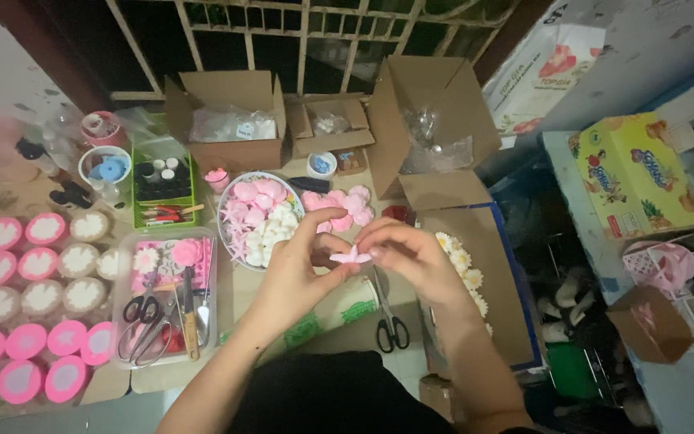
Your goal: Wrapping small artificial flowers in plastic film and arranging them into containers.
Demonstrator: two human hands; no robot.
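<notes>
We find both hands raised above the worktable (226, 378), meeting over a small pink star-shaped flower piece (350, 257). The left hand (299, 269) pinches it from the left, thumb and forefinger closed on its near edge; the right hand (407, 253) closes on it from the right with fingertips curled in. The piece lies between the two, its long axis running roughly left to right, and neither hand is clearly the nearer.

Just behind the hands stands a round bowl (230, 241) of pink and white flower shapes, with loose pink ones (347, 207) beside it. Below the right hand lie black-handled scissors (387, 321) and a row of white daisy shapes (461, 265) on a cardboard sheet. To the left we note a clear tray (126, 321) holding scissors and tools, and lidded round tubs (38, 301) in pink and white. Open cardboard boxes (226, 112) line the back before a barred window; the room is dim and crowded.
</notes>
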